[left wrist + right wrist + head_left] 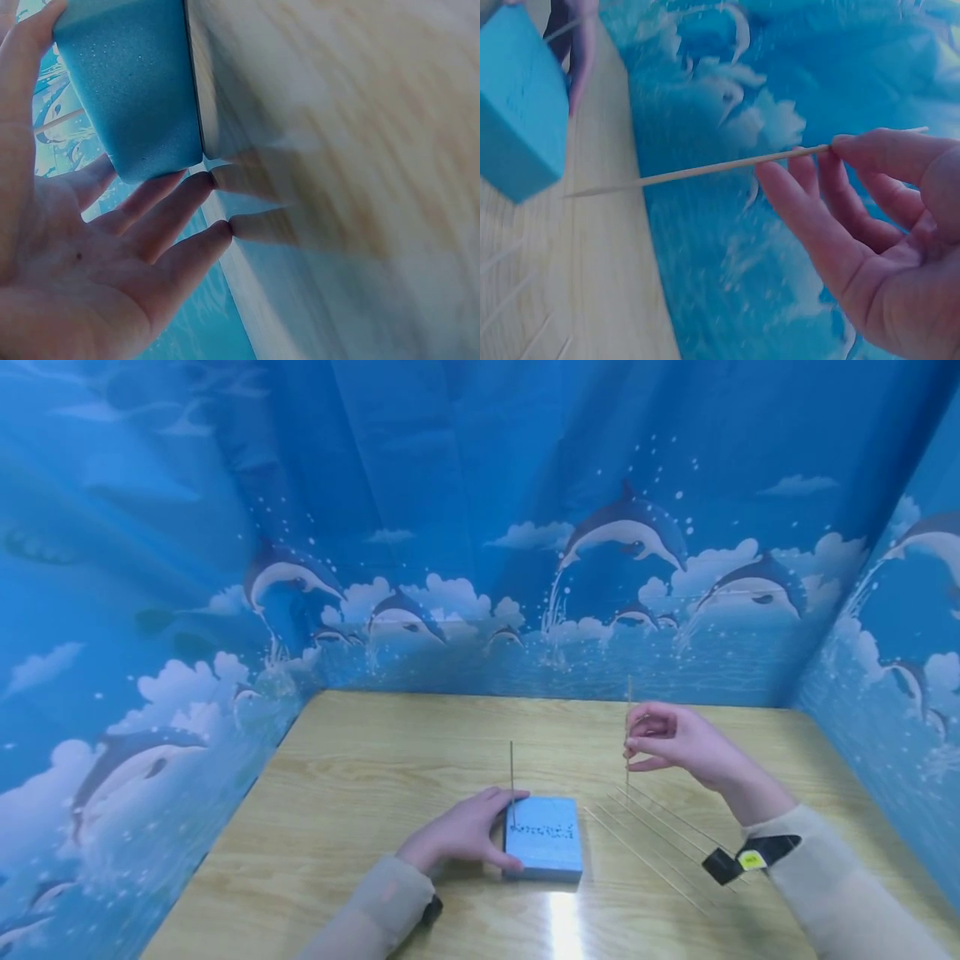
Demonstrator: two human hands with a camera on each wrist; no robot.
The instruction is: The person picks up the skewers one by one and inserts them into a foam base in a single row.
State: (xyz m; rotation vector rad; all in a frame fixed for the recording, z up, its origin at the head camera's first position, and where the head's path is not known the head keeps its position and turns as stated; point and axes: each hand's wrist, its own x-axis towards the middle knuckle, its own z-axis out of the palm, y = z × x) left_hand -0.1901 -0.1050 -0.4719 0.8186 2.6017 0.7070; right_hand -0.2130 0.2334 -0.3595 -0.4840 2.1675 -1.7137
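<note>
A blue foam block (551,858) lies flat on the table, a band of small dark holes across its top. One thin bamboo skewer (512,777) stands upright in it near the left edge. My left hand (461,831) holds the block from the left, thumb at its near corner and fingers at the far one; the left wrist view shows fingertips (201,180) along the block's lower edge. To the right of the block and above the table, my right hand (671,739) pinches another skewer (712,166) between thumb and fingers, its pointed end downward.
Several loose skewers (652,852) lie slanting on the wooden table (360,777), between the block and my right forearm. Blue curtains printed with dolphins (480,635) enclose the table at the back and both sides.
</note>
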